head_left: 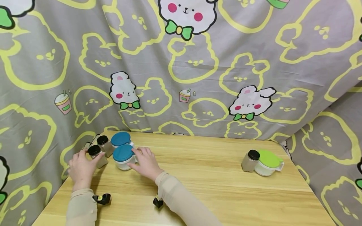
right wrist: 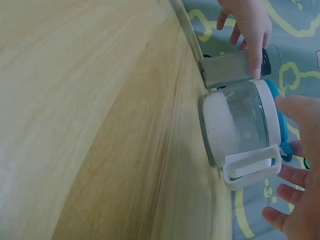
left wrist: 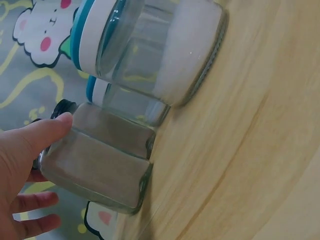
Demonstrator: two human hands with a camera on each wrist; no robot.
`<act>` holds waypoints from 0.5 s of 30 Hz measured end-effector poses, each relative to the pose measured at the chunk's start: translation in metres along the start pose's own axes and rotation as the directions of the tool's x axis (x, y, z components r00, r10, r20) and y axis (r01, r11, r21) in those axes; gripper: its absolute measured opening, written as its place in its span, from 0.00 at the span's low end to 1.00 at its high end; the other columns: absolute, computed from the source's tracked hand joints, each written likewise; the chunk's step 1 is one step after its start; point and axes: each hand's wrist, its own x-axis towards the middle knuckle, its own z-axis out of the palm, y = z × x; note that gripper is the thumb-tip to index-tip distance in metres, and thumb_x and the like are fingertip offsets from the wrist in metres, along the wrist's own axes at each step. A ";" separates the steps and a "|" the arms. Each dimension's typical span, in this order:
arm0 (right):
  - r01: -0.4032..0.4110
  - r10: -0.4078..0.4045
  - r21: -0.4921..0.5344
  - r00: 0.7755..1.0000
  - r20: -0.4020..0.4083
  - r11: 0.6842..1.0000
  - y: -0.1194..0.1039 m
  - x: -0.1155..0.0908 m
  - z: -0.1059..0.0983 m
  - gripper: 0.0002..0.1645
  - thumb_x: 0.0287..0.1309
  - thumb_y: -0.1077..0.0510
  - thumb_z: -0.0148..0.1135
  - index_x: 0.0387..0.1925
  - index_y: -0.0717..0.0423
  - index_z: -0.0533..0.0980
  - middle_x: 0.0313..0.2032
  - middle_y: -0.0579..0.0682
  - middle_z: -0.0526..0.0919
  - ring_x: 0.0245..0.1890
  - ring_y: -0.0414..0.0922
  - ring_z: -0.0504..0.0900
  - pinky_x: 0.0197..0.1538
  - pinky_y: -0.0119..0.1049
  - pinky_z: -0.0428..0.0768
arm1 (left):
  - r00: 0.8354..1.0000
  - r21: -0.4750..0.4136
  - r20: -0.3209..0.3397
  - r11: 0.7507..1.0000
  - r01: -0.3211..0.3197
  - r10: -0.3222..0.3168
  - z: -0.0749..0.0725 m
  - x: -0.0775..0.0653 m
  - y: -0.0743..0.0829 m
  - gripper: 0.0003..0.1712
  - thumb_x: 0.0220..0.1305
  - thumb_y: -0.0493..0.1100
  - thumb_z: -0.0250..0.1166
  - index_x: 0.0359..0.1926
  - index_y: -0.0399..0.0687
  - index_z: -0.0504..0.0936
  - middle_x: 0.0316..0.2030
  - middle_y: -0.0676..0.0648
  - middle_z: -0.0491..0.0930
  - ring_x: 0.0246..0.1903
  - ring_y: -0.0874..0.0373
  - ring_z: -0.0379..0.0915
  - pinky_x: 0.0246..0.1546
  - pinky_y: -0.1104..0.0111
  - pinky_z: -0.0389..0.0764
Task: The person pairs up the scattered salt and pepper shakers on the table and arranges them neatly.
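At the table's left, my left hand (head_left: 80, 168) pinches a black-lidded glass jar (head_left: 97, 157) of greyish contents near its top. In the left wrist view its thumb (left wrist: 55, 127) presses the neck; some fingers spread behind. My right hand (head_left: 147, 161) holds a blue-lidded glass jar (head_left: 123, 157) at its lid, thumb in front and fingers beyond. White contents (right wrist: 220, 125) and a white side handle (right wrist: 252, 167) show in the right wrist view. Both jars stand upright on the table.
Behind the held jars stand another black-lidded jar (head_left: 104, 145) and another blue-lidded jar (head_left: 120, 138). On the wooden table's (head_left: 198, 175) right side, a black-lidded jar (head_left: 250, 161) stands beside a green-lidded jar (head_left: 267, 163). A patterned curtain (head_left: 203, 72) hangs behind the table.
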 end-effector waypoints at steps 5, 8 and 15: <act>0.001 -0.001 -0.012 1.000 -0.004 1.000 0.000 0.004 0.003 0.39 0.63 0.31 0.52 0.70 0.42 0.63 0.62 0.46 0.71 0.64 0.45 0.67 0.61 0.40 0.72 | 1.000 -0.008 0.004 1.000 0.003 -0.003 -0.002 0.000 -0.001 0.55 0.55 0.75 0.60 0.73 0.45 0.60 0.68 0.26 0.58 0.61 0.24 0.54 0.54 0.33 0.60; 0.001 -0.001 -0.015 1.000 -0.004 1.000 -0.002 0.006 0.004 0.40 0.64 0.31 0.52 0.71 0.43 0.63 0.63 0.46 0.71 0.65 0.45 0.67 0.61 0.40 0.72 | 1.000 -0.030 -0.001 1.000 0.004 -0.004 -0.004 -0.001 -0.002 0.54 0.55 0.73 0.62 0.73 0.46 0.61 0.68 0.26 0.58 0.61 0.25 0.55 0.53 0.34 0.61; -0.028 0.027 -0.030 1.000 -0.008 0.999 -0.006 0.009 0.005 0.41 0.62 0.30 0.53 0.70 0.44 0.64 0.63 0.46 0.70 0.66 0.45 0.65 0.62 0.40 0.72 | 1.000 -0.061 0.010 0.998 -0.018 0.019 -0.008 -0.001 -0.007 0.52 0.56 0.71 0.64 0.73 0.46 0.61 0.68 0.27 0.57 0.62 0.25 0.53 0.52 0.33 0.60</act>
